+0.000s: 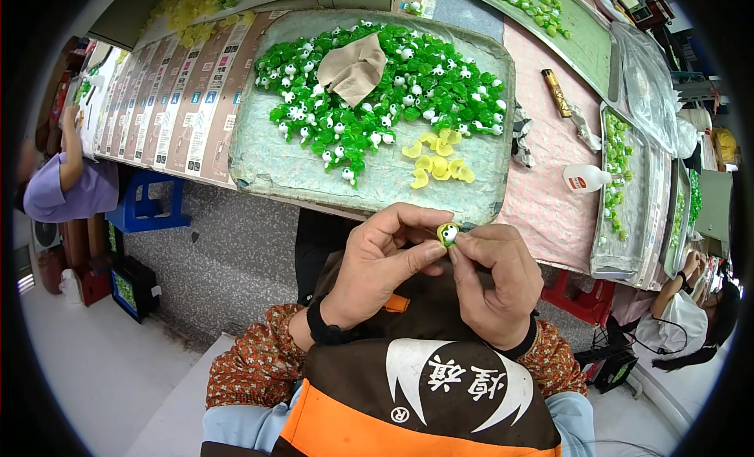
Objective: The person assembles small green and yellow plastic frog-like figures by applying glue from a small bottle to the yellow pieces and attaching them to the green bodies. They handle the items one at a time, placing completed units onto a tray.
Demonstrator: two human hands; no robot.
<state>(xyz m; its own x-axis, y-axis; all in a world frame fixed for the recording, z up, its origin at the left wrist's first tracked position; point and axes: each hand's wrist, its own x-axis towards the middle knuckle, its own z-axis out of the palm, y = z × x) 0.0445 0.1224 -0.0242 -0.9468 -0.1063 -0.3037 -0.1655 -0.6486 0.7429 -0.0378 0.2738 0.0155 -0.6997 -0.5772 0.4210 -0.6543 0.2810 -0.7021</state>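
Between my two hands, just over the near edge of the tray, is a small figurine [448, 234] with a white face, dark eyes, a yellow cap and some green. My left hand [386, 253] pinches it with thumb and forefinger. From the other side my right hand [496, 278] grips it with its fingertips. Beyond them the light-blue lined tray [290, 174] bears a heap of green pieces with white heads [424, 72]. A brown cloth scrap [353, 68] lies on the heap. Several yellow cup-shaped pieces [440, 166] sit at the tray's near right.
Right of the tray are a gold tube [556, 93], a white bottle [586, 178] and a long tray [628, 249] of green and yellow pieces. Another tray [581, 44] stands at the far right. A blue stool [149, 205] is at left. Other people sit at both sides.
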